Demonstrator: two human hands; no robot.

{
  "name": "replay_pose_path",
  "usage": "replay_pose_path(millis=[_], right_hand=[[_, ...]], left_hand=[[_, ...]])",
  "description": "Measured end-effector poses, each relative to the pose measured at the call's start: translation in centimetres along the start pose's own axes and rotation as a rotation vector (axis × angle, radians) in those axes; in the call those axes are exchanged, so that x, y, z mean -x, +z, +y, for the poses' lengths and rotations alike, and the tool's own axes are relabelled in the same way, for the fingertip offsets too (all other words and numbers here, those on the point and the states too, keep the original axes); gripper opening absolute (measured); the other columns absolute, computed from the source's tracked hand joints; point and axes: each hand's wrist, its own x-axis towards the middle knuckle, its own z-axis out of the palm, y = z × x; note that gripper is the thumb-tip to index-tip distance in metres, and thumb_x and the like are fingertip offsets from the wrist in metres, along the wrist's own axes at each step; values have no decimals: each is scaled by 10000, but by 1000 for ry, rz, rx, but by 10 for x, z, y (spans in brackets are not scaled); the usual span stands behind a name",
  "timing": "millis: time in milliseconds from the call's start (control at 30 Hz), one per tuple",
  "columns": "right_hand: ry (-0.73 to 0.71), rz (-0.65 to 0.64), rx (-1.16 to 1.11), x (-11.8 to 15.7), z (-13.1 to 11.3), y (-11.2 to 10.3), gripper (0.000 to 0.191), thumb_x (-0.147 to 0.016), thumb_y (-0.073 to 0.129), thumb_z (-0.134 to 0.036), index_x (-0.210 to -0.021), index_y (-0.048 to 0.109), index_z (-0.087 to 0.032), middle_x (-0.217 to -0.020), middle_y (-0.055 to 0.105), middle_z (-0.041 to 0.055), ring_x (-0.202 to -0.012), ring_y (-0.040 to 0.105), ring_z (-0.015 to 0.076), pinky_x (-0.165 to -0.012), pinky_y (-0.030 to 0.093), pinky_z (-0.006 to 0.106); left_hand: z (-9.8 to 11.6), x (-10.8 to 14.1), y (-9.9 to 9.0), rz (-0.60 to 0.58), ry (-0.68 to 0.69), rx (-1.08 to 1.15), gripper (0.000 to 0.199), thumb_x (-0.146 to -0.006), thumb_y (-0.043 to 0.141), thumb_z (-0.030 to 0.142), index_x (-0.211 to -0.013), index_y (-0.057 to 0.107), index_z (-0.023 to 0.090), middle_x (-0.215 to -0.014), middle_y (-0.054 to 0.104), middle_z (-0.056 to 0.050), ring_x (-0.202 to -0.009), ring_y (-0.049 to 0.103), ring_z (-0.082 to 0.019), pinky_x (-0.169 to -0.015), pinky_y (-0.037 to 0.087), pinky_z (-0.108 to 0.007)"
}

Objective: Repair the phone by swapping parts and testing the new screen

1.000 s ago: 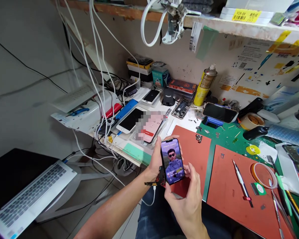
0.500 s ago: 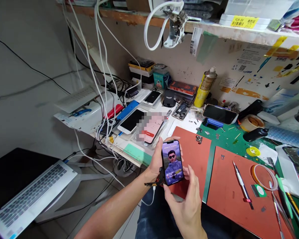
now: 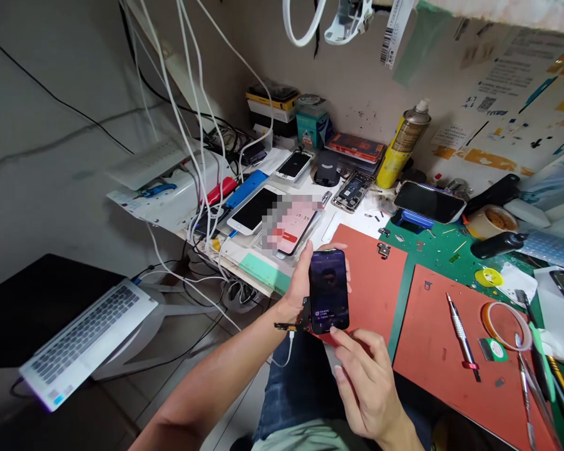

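Upright in my left hand [image 3: 298,283] is a smartphone [image 3: 329,289], gripped along both edges with the fingers wrapped behind it. Its screen is dim, with a dark picture and small text lines low down. A thin black flex board [image 3: 286,326] sticks out to the left near the phone's lower edge, and a white charging cable [image 3: 290,348] hangs from it. My right hand [image 3: 370,382] holds nothing. Its index fingertip is at the bottom of the screen, and the other fingers are apart and loosely bent.
Orange mats [image 3: 451,338] lie over a green mat [image 3: 432,241], bearing a pen-shaped tool [image 3: 461,332] and a tape roll [image 3: 506,326]. Other phones, including a white one [image 3: 256,212], lie behind. A spray can [image 3: 404,144] stands at the back. A laptop [image 3: 89,332] sits lower left.
The phone's screen has gone from a bright purple picture to a dim one. My right hand has left the phone's side edge and brought a fingertip to its bottom. The view has tilted down.
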Motion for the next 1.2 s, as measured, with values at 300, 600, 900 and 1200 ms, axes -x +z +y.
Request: replay_pose_path(millis=[300, 600, 900, 1200], right_hand=[[198, 410, -82, -14, 11, -4, 319, -956, 577, 49, -1217, 660, -113, -1194, 720, 169, -1128, 670, 273, -917, 577, 459], [171, 326, -200, -6, 4, 3, 287, -953, 561, 13, -1171, 672, -138, -1134, 720, 153, -1058, 699, 259, -861, 604, 421], [543, 231, -658, -33, 0, 2, 193, -1082, 520, -297, -1217, 645, -236, -1477, 636, 150, -1417, 599, 293, -1123, 557, 437], [621, 123, -917, -49, 1, 1, 217, -1107, 478, -401, -1243, 589, -274, -1661, 469, 104, -1468, 539, 290, -1144, 532, 444]], left_hand=[[-1, 1, -3, -35, -14, 1, 638, -1019, 445, 725, -1234, 710, 186, -924, 703, -103, -794, 699, -243, -686, 630, -384], [3, 4, -2, -72, -52, 20, 653, -1012, 469, 724, -1271, 707, 174, -945, 713, -113, -798, 712, -257, -686, 632, -393], [7, 7, -9, -72, -90, -4, 650, -1033, 404, 721, -1285, 689, 193, -982, 702, -104, -788, 722, -249, -683, 614, -367], [6, 3, -6, -61, -91, 24, 662, -1028, 413, 729, -1228, 714, 175, -962, 704, -111, -714, 687, -215, -639, 586, -333]])
